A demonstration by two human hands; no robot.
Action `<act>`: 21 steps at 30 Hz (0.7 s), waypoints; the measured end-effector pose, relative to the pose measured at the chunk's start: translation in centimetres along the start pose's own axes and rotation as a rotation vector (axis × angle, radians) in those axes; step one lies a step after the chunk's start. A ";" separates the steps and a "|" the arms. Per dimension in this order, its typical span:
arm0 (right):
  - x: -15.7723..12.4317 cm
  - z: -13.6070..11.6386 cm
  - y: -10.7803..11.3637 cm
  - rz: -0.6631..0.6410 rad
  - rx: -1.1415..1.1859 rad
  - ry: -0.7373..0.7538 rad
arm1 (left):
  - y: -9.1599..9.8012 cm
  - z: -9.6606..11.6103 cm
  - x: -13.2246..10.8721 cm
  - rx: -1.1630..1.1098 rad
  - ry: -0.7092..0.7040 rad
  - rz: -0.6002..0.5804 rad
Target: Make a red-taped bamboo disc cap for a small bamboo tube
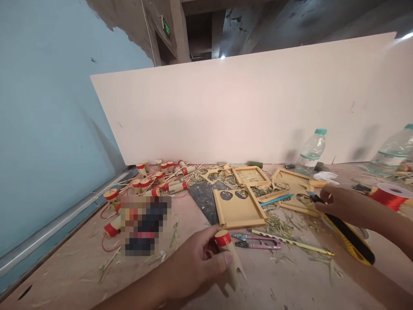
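Note:
My left hand [193, 262] is closed round a short bamboo tube [229, 257] with a red band at its top and a notched lower end, held near the table's front. My right hand [346, 206] is wrapped round a yellow and black utility knife [350, 239], its tip pointing toward the wooden frames. Between the hands lie pink thread snips [256, 242] and a striped pencil [292, 242]. A flat bamboo frame with cut-outs [238, 208] lies just beyond my left hand.
Several red-banded bamboo tubes [155, 178] with sticks are piled at the back left. More wooden frames [250, 175], bamboo shavings, two water bottles [311, 151], and a red thread spool [389, 196] lie along the white board [245, 107]. A metal rail [58, 224] edges the left side.

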State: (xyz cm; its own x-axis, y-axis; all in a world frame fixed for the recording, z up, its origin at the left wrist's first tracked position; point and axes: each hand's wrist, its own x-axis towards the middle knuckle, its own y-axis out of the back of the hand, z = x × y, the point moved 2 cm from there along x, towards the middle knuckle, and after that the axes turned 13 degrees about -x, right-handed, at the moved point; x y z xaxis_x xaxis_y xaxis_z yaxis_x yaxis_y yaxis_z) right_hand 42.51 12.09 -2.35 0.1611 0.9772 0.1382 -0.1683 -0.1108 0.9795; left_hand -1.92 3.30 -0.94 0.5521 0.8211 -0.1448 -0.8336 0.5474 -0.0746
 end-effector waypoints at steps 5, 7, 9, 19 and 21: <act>0.5 1.2 -0.3 -0.253 -0.172 -0.048 | 0.3 -0.1 0.5 -0.141 0.010 -0.012; 0.6 1.4 -0.4 -0.288 -0.194 -0.061 | 0.4 0.0 0.5 -0.151 0.009 -0.003; 0.5 1.6 -0.4 -0.298 -0.202 -0.067 | 0.4 0.0 0.5 -0.167 0.015 0.015; 1.4 2.2 -0.8 -0.335 -0.171 -0.145 | 2.6 1.3 0.2 0.542 -0.110 0.127; 1.7 2.4 -1.0 -0.329 -0.166 -0.145 | 3.3 1.8 0.4 0.699 -0.163 0.209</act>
State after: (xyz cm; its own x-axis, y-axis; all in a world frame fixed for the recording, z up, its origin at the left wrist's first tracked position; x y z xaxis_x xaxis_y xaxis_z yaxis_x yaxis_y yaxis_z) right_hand 45.24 13.39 -2.78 0.3661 0.9187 -0.1479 -0.2383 0.2462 0.9395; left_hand -4.47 5.73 0.48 0.4248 0.9030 0.0646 -0.7454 0.3083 0.5911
